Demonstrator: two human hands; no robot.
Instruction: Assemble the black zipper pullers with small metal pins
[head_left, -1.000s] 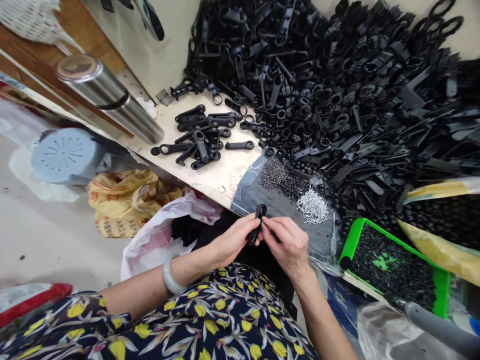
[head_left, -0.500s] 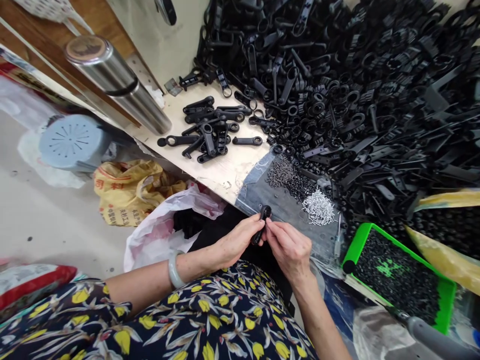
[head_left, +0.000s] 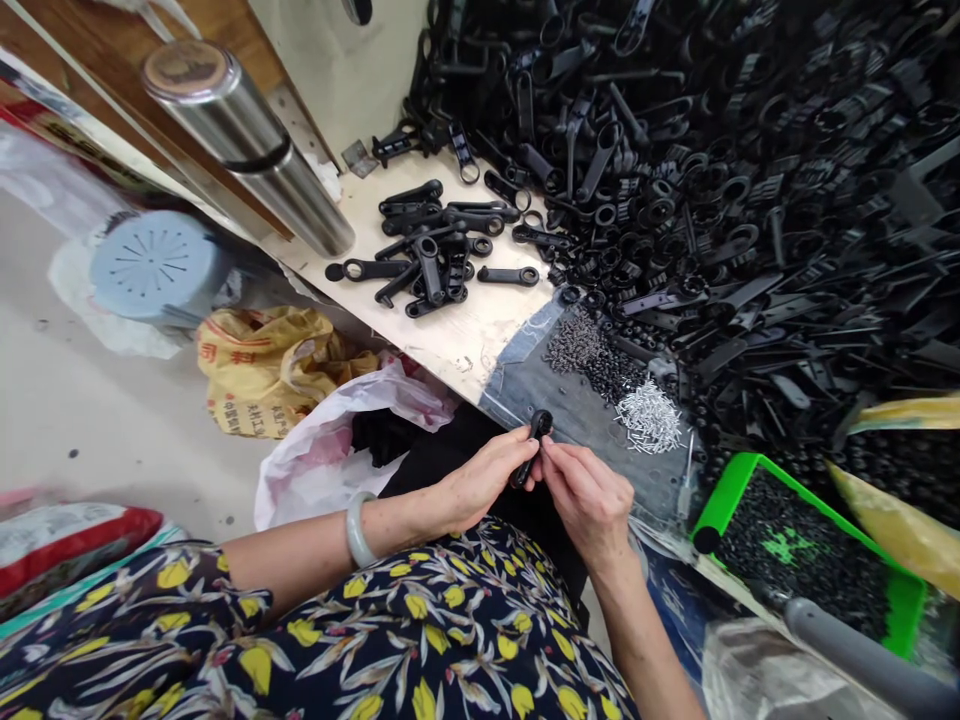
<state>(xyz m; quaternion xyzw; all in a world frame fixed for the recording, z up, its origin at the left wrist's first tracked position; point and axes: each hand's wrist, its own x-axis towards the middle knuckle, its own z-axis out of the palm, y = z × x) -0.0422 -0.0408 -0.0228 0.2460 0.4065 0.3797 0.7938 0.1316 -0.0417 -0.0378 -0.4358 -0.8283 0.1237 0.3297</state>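
My left hand (head_left: pixel 480 482) is closed around a black plastic handle-shaped part (head_left: pixel 540 424) with a rounded ring end, held tilted above my lap at the table's edge. The fingertips of my right hand (head_left: pixel 589 497) are pinched together against the part's side; anything between them is hidden. Past my hands, on a denim cloth (head_left: pixel 551 390), lie a pile of small silvery pins (head_left: pixel 649 416), a heap of tiny black pieces (head_left: pixel 609 372) and a heap of brownish small pieces (head_left: pixel 576 343). Several similar black handle parts (head_left: pixel 429 268) lie grouped on the pale tabletop.
A large mound of black plastic parts (head_left: pixel 712 200) covers the back and right. At right stands a green tray (head_left: pixel 739 480) of small black pieces. A steel flask (head_left: pixel 247 150) stands at left; a white bag (head_left: pixel 300 470), yellow sack (head_left: pixel 259 360) and blue stool (head_left: pixel 154 262) are below.
The whole view has shifted slightly, so things appear a little further right. Both hands keep the same hold on the black part, with only slight finger movement.
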